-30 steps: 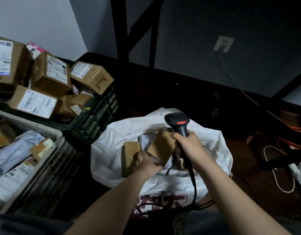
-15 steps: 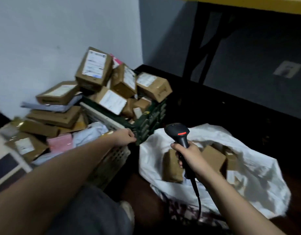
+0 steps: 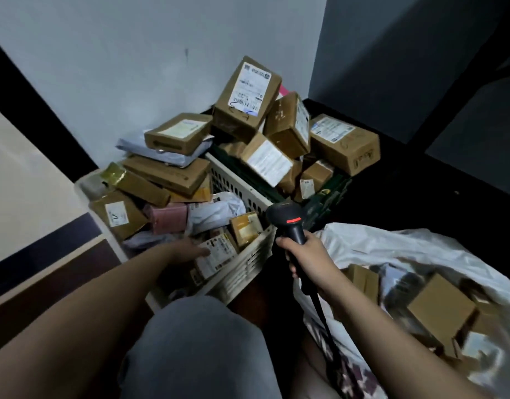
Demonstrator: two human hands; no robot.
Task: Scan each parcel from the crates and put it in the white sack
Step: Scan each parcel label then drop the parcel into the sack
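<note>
My left hand reaches into the white crate, its fingers stretched onto a flat parcel with a white label. No grip on it shows. My right hand grips the handle of a black barcode scanner, held upright between the crate and the white sack. The sack lies open at the right, with several brown boxes inside. A dark green crate behind the white one is heaped with labelled cardboard boxes.
The white crate also holds a pink mailer, a grey poly bag and stacked flat boxes. My knee in grey trousers is just in front of the crate. The scanner cable hangs down past the sack. A pale wall stands behind.
My left hand has gone from the sack, past the crate's rim, down into the white crate onto a labelled parcel. The view has swung left; the scanner stays in my right hand.
</note>
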